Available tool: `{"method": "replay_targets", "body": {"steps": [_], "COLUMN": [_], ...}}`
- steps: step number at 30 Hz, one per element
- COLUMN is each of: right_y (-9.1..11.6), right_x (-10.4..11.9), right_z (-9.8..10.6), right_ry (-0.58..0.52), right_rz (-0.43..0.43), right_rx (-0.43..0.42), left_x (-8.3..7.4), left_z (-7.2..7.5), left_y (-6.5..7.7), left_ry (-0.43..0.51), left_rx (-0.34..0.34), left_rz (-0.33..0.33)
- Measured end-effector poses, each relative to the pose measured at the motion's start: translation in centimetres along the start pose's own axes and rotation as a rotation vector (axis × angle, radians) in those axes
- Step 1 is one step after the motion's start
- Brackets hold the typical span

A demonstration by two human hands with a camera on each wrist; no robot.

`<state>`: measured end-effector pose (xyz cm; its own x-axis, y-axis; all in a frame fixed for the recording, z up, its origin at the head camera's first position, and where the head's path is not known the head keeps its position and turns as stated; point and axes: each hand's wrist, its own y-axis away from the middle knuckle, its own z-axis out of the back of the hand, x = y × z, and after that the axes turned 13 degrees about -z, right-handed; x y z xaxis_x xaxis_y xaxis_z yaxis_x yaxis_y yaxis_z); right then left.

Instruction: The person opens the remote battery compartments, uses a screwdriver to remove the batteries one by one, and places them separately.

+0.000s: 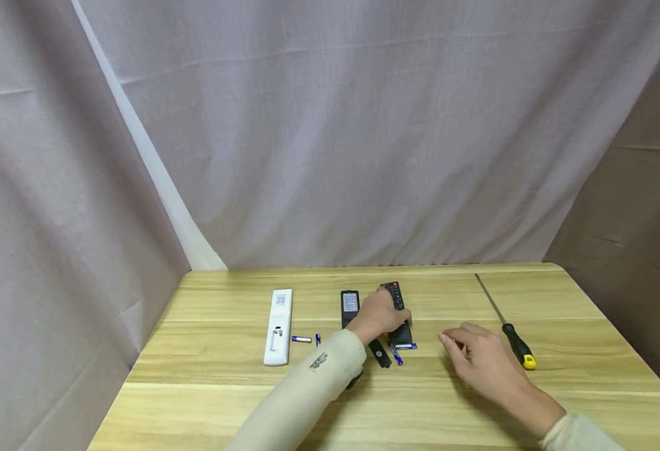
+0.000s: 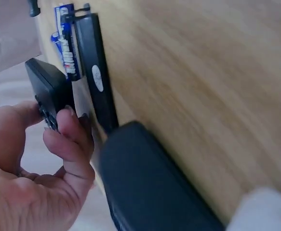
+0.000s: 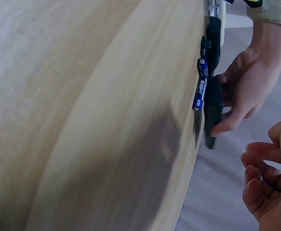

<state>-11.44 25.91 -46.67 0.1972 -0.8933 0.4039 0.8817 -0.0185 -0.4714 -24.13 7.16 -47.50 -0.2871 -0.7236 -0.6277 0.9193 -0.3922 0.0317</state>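
Observation:
My left hand [image 1: 379, 311] grips a black remote control [image 1: 401, 334] with small buttons and a red key. In the left wrist view, thumb and fingers pinch this remote [image 2: 48, 84] by its sides. Blue batteries [image 1: 396, 355] lie by its near end. A narrow black cover [image 1: 381, 355] rests just left of them. Another black remote [image 1: 350, 302], label side up, is partly hidden under my left wrist. My right hand [image 1: 484, 363] hovers above the table at the right, fingers loosely bent around nothing; in the right wrist view the same hand [image 3: 270, 187] appears at the lower right.
A white remote [image 1: 278, 326] lies back up at the left, its battery compartment uncovered. Beside it are blue batteries [image 1: 302, 339]. A screwdriver [image 1: 515, 343] with a black and yellow handle lies at the right. A grey curtain hangs behind the wooden table [image 1: 195, 401].

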Motion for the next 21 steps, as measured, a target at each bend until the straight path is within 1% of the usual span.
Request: {"method": "replay_targets", "body": {"steps": [2,4,6,9,11,12,17,19,21], "right_y": [0.1,0.1,0.2,0.4,0.6,0.7,0.8,0.8,0.8], "right_x": [0.0,0.0,0.0,0.1,0.1,0.2,0.3,0.4,0.6], "right_z": [-0.1,0.0,0.0,0.1,0.2,0.2,0.3,0.3,0.3], "right_ry": [-0.002,-0.006,-0.012,-0.024,-0.035,-0.042,-0.070,-0.076,-0.084], "right_rz": [0.004,0.016,0.029,0.052,0.062,0.067,0.091,0.096,0.097], "right_rx": [-0.014,-0.031,-0.047,-0.072,-0.084,-0.088,-0.105,-0.109,-0.108], "left_x": [0.1,0.1,-0.1,-0.2,-0.2,-0.1,1.2,1.9,2.7], "left_z": [0.4,0.9,1.5,2.8,3.8,4.2,5.9,6.4,6.8], "left_y": [0.4,0.9,1.7,3.3,4.6,5.2,7.9,8.8,9.6], "left_ry": [0.075,0.153,0.244,0.339,0.379,0.396,0.555,0.620,0.676], "left_rx": [-0.015,-0.026,-0.022,0.019,0.054,0.072,0.130,0.146,0.161], "left_rz": [-0.020,-0.070,-0.109,-0.174,-0.213,-0.243,-0.386,-0.414,-0.423]}}
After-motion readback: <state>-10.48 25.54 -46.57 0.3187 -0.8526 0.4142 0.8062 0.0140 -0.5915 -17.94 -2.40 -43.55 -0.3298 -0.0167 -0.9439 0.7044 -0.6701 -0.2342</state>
